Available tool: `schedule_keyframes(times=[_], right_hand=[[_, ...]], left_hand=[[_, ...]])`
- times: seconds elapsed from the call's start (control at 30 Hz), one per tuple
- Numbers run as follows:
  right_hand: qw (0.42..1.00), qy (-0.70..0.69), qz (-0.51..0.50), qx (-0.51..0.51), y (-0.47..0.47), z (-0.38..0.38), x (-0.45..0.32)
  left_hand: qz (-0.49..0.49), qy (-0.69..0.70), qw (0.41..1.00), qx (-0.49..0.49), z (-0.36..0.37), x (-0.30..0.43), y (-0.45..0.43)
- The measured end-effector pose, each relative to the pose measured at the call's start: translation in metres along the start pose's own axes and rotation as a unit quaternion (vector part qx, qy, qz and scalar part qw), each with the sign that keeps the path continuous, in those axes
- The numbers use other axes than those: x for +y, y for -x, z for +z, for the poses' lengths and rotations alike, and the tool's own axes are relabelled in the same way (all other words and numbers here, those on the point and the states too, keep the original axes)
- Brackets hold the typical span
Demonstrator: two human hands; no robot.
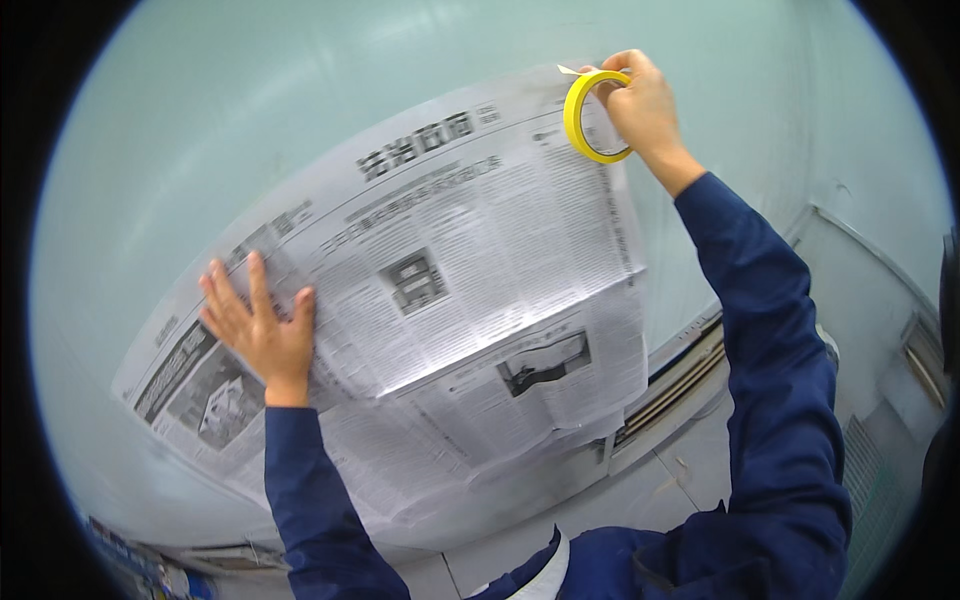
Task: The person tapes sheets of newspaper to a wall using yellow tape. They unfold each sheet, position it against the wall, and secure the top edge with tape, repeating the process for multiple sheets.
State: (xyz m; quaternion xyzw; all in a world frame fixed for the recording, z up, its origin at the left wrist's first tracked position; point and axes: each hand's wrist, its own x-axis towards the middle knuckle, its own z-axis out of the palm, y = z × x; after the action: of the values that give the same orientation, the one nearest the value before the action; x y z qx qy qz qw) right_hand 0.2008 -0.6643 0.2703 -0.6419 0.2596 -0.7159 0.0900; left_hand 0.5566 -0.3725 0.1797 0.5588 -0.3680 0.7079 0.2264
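Observation:
A wide printed newspaper sheet (pixel 480 247) lies against a pale blue-green wall panel (pixel 225 135), its lower part folded and creased. My left hand (pixel 262 322) presses flat on the sheet's left part with fingers spread, holding nothing. At the sheet's upper right corner, my right hand (pixel 641 101) grips a roll of yellow adhesive tape (pixel 576 120). A short loose end of tape sticks out to the left of the roll. The fingertips of that hand are partly hidden behind the roll and the hand itself.
Below the panel at the right runs a ledge with long dark and brown strips (pixel 667 386). Pale floor tiles (pixel 637 495) show beneath. A metal grille (pixel 862 457) is at the lower right. Blue and white items (pixel 176 581) sit at the lower left, too blurred to identify.

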Motion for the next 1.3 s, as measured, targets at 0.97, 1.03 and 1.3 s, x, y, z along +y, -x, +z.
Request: schedule_keyframes(times=[0.97,1.03,1.3], right_hand=[[0.848,-0.217,-0.273,-0.400,0.072,0.152,-0.172],[0.814,-0.245,-0.210,-0.484,0.049,0.129,-0.151],[0.828,-0.284,-0.045,-0.481,-0.072,0.036,0.012]], left_hand=[[-0.438,0.584,0.658,-0.188,-0.041,-0.029,-0.065],[-0.433,0.577,0.676,-0.153,-0.041,-0.054,-0.055],[-0.534,0.354,0.767,-0.045,-0.082,-0.252,0.001]])
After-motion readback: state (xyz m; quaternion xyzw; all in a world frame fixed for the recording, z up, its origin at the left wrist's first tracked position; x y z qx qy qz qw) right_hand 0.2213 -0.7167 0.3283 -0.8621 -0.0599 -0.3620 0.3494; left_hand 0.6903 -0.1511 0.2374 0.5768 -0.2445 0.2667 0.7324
